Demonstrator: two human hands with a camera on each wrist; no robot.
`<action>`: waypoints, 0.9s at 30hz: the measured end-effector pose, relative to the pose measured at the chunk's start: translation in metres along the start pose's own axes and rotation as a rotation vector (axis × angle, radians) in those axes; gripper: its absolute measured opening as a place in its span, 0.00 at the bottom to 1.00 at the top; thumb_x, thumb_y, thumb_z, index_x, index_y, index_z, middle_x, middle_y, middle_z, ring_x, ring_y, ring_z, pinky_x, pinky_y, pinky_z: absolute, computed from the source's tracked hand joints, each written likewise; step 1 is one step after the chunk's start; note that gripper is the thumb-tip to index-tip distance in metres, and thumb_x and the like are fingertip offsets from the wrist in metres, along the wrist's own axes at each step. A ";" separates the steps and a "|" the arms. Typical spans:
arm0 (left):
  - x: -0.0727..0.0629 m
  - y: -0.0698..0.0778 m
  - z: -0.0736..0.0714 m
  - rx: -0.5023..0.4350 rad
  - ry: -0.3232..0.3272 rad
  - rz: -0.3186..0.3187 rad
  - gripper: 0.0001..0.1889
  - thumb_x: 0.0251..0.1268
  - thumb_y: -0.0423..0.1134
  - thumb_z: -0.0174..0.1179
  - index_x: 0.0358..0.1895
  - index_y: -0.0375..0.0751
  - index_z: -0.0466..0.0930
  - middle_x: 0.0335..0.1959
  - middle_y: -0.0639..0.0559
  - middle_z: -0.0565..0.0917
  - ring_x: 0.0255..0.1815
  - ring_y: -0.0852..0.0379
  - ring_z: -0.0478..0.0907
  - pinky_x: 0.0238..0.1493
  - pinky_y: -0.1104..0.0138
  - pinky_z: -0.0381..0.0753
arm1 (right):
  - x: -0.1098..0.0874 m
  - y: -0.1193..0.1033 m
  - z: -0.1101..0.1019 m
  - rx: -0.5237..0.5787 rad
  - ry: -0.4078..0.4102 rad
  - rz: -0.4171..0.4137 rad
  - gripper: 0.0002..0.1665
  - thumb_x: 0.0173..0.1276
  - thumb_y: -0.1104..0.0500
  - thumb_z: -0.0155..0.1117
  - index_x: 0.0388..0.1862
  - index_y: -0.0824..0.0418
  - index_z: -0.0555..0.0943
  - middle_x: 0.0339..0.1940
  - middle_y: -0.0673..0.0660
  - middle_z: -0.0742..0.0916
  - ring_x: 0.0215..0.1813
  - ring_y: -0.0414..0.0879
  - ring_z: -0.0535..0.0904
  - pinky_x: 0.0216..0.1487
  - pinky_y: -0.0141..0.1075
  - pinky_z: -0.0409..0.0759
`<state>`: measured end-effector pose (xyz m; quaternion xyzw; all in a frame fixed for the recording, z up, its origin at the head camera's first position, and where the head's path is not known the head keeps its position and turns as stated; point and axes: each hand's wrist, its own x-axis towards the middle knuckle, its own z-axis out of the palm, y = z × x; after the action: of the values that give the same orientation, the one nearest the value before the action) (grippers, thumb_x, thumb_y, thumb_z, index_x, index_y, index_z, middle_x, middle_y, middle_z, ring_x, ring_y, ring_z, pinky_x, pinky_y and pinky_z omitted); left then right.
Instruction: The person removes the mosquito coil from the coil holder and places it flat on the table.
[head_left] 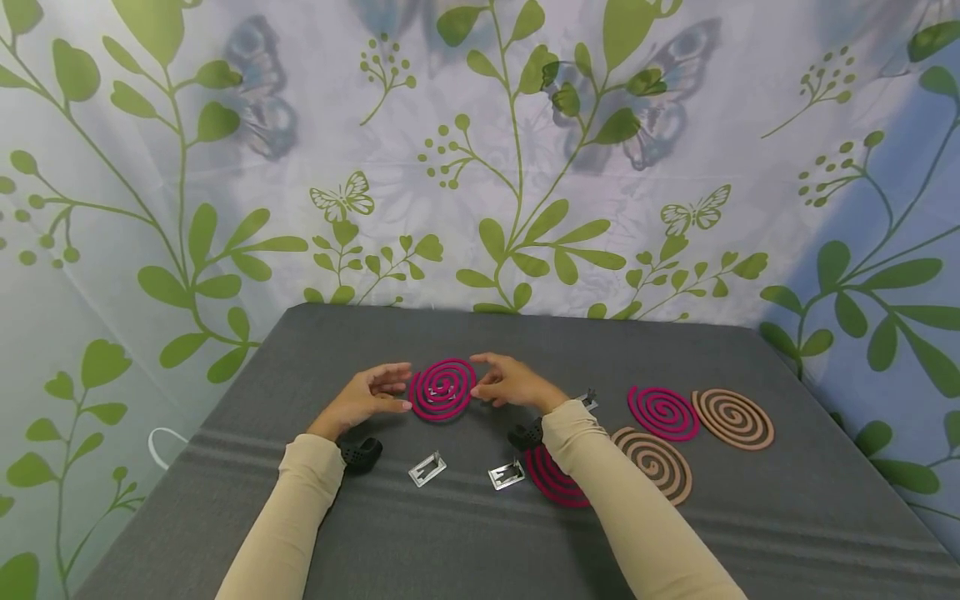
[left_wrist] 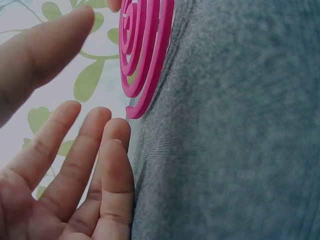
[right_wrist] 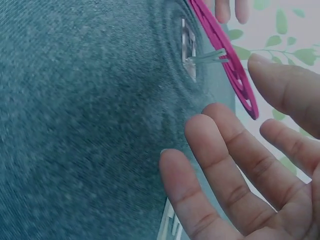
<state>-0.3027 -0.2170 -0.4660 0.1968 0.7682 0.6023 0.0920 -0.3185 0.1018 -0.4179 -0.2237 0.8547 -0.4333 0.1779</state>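
Note:
A pink mosquito coil (head_left: 442,386) sits raised on a small metal stand near the table's middle. In the right wrist view, the stand (right_wrist: 188,47) lies flat with its upright prong meeting the tilted coil (right_wrist: 220,40). My left hand (head_left: 363,400) is beside the coil's left edge, fingers relaxed and spread, holding nothing. Over at the right edge is my right hand (head_left: 517,383), also loosely spread; the right wrist view shows a gap between its fingers and the coil. The left wrist view shows the coil (left_wrist: 150,60) beyond the left fingertips.
Two metal stands (head_left: 427,469) (head_left: 506,475) lie nearer me, and another (head_left: 587,401) is partly behind the right wrist. To the right lie a pink coil (head_left: 663,414), two tan coils (head_left: 732,419) (head_left: 652,467), and a pink coil (head_left: 551,483) partly under the right forearm. A patterned curtain hangs behind.

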 end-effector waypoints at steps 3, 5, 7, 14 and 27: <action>0.000 -0.001 -0.001 0.012 -0.006 -0.007 0.40 0.66 0.26 0.74 0.78 0.21 0.66 0.77 0.24 0.71 0.73 0.27 0.72 0.62 0.66 0.81 | 0.001 -0.001 0.003 -0.002 0.004 0.016 0.37 0.81 0.62 0.68 0.83 0.67 0.67 0.52 0.64 0.91 0.48 0.50 0.88 0.50 0.44 0.89; 0.001 -0.002 -0.001 0.019 -0.011 -0.015 0.40 0.66 0.26 0.74 0.78 0.21 0.65 0.77 0.25 0.70 0.74 0.28 0.71 0.63 0.66 0.81 | 0.002 -0.001 0.005 -0.003 0.011 0.023 0.36 0.81 0.61 0.68 0.83 0.65 0.68 0.50 0.63 0.91 0.48 0.49 0.88 0.50 0.43 0.89; 0.002 -0.004 -0.001 0.028 -0.016 -0.023 0.40 0.66 0.26 0.74 0.79 0.21 0.64 0.78 0.25 0.69 0.74 0.28 0.71 0.63 0.66 0.80 | 0.002 -0.002 0.007 -0.005 0.021 0.028 0.36 0.81 0.62 0.68 0.83 0.65 0.69 0.49 0.63 0.91 0.46 0.49 0.88 0.49 0.43 0.89; 0.002 -0.003 -0.001 0.054 -0.028 -0.033 0.44 0.65 0.25 0.74 0.80 0.20 0.60 0.79 0.24 0.66 0.74 0.27 0.70 0.62 0.65 0.80 | 0.005 0.002 0.010 -0.016 0.050 0.046 0.35 0.78 0.63 0.72 0.80 0.64 0.72 0.48 0.60 0.91 0.42 0.46 0.87 0.45 0.40 0.87; 0.004 -0.002 0.001 0.088 -0.030 -0.017 0.40 0.66 0.24 0.74 0.77 0.18 0.64 0.67 0.25 0.79 0.64 0.35 0.78 0.55 0.69 0.80 | 0.007 0.005 0.012 0.001 0.042 0.050 0.36 0.75 0.67 0.73 0.79 0.68 0.73 0.43 0.59 0.90 0.36 0.43 0.80 0.37 0.32 0.78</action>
<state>-0.3061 -0.2152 -0.4677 0.2030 0.7941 0.5642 0.0997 -0.3196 0.0924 -0.4293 -0.1931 0.8635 -0.4336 0.1705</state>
